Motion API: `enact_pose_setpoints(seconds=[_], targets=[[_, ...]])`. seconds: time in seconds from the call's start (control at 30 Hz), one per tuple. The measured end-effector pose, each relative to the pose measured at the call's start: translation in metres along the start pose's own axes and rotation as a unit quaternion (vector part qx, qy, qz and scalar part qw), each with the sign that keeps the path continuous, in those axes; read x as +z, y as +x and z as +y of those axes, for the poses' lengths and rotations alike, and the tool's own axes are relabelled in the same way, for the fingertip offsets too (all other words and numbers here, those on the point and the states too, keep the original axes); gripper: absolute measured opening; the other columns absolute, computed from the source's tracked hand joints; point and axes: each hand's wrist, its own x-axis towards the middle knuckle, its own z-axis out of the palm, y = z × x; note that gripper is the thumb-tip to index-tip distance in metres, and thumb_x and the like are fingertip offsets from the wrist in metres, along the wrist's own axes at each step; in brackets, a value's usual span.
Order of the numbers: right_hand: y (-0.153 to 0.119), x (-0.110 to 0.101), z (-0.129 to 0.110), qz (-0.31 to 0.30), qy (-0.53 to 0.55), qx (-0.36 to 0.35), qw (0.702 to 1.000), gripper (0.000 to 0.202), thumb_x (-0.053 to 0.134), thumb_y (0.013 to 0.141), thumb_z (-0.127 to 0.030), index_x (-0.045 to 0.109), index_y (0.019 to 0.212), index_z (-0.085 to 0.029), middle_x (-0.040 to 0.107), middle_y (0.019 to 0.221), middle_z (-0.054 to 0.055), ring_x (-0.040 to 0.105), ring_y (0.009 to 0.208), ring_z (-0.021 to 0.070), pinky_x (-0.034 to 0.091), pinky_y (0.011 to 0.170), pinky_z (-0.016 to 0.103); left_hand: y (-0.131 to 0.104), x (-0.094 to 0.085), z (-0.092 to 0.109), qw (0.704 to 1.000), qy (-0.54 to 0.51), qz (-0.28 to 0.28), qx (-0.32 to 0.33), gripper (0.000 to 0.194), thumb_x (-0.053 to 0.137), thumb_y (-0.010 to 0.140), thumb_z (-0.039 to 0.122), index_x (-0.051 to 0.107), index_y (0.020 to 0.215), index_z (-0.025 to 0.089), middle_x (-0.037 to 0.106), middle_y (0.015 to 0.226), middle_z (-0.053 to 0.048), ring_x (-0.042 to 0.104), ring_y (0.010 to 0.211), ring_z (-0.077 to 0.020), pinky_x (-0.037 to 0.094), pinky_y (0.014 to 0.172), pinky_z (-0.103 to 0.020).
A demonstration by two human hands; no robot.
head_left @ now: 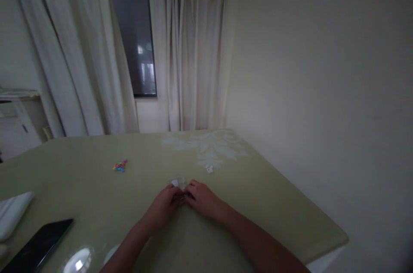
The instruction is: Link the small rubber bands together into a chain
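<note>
1. Closest, at lower left, a flat, dark device lies on the greenish bench; a bright glare shines on the surface to its right.
2. Beyond the dark device, at the left edge, sits a white object, cut off by the picture's side.
3. Near the middle of the bench, the left hand and right hand come together, fingers curled inward and fingertips meeting. What lies between them is too small and dark to make out, so I cannot tell whether either grip is clamped on anything.
4. Just past the fingers, at the left hand's far side, is a small clear item with a whitish patch, partly hidden by the hands.
5. Farther on, to the right, lies a little cluster of white pieces; well apart to the left is a small multicoloured heap.
6. A pale leafy pattern marks the bench's far end.
7. Behind stand light curtains, a dark window and a plain wall.
</note>
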Motion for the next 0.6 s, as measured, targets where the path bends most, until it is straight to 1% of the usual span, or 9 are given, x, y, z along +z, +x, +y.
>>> enact_pose_setpoints(seconds=[0.1, 0.17, 0.3, 0.4, 0.5, 0.6], targets=[[0.001, 0.003, 0.000, 0.009, -0.020, 0.010, 1.000, 0.013, 0.060, 0.098, -0.019, 0.072, 0.100, -0.015, 0.068, 0.104, 0.009, 0.065, 0.095, 0.0198, 0.048, 0.086, 0.028, 0.000, 0.004, 0.001, 0.999, 0.029, 0.020, 0.004, 0.020, 0.054, 0.088, 0.026, 0.073, 0.092, 0.020, 0.071, 0.103, -0.011, 0.067, 0.097, -0.0253, 0.051, 0.088, -0.034], [0.002, 0.003, 0.000, 0.015, -0.025, 0.017, 0.999, 0.014, 0.058, 0.098, -0.018, 0.073, 0.099, -0.015, 0.069, 0.104, 0.009, 0.065, 0.096, 0.0196, 0.048, 0.087, 0.028, -0.001, 0.005, 0.003, 0.999, 0.043, 0.022, 0.003, 0.022, 0.052, 0.089, 0.024, 0.073, 0.093, 0.020, 0.072, 0.103, -0.011, 0.067, 0.097, -0.0250, 0.050, 0.088, -0.034], [0.002, -0.001, 0.000, 0.038, 0.000, 0.019, 0.999, 0.015, 0.058, 0.098, -0.016, 0.073, 0.100, -0.016, 0.070, 0.102, 0.008, 0.065, 0.098, 0.0195, 0.047, 0.089, 0.028, 0.000, 0.001, 0.011, 0.999, 0.040, 0.036, 0.009, 0.028, 0.048, 0.094, 0.027, 0.074, 0.095, 0.020, 0.074, 0.101, -0.010, 0.069, 0.095, -0.0243, 0.050, 0.086, -0.032], [0.001, -0.006, -0.001, 0.065, 0.041, 0.005, 0.997, 0.016, 0.059, 0.099, -0.019, 0.072, 0.108, -0.017, 0.072, 0.105, 0.008, 0.065, 0.101, 0.0195, 0.047, 0.090, 0.027, 0.001, -0.007, 0.015, 0.999, 0.018, 0.049, 0.008, 0.029, 0.048, 0.094, 0.031, 0.075, 0.096, 0.020, 0.078, 0.099, -0.009, 0.071, 0.092, -0.0248, 0.051, 0.085, -0.032], [0.001, -0.012, -0.002, 0.078, 0.061, 0.000, 0.995, 0.019, 0.059, 0.100, -0.021, 0.072, 0.114, -0.019, 0.072, 0.108, 0.007, 0.066, 0.101, 0.0193, 0.047, 0.091, 0.028, 0.002, -0.016, 0.017, 0.999, -0.020, 0.037, -0.001, 0.029, 0.049, 0.092, 0.032, 0.075, 0.101, 0.022, 0.080, 0.101, -0.008, 0.073, 0.094, -0.0245, 0.051, 0.086, -0.031], [0.001, -0.017, -0.001, 0.068, 0.048, 0.005, 0.997, 0.017, 0.063, 0.098, -0.023, 0.075, 0.110, -0.019, 0.072, 0.101, 0.007, 0.065, 0.095, 0.0190, 0.047, 0.087, 0.027, 0.000, -0.024, 0.016, 0.999, -0.044, 0.005, -0.009, 0.028, 0.052, 0.088, 0.029, 0.074, 0.103, 0.021, 0.080, 0.105, -0.008, 0.073, 0.098, -0.0240, 0.052, 0.089, -0.031]])
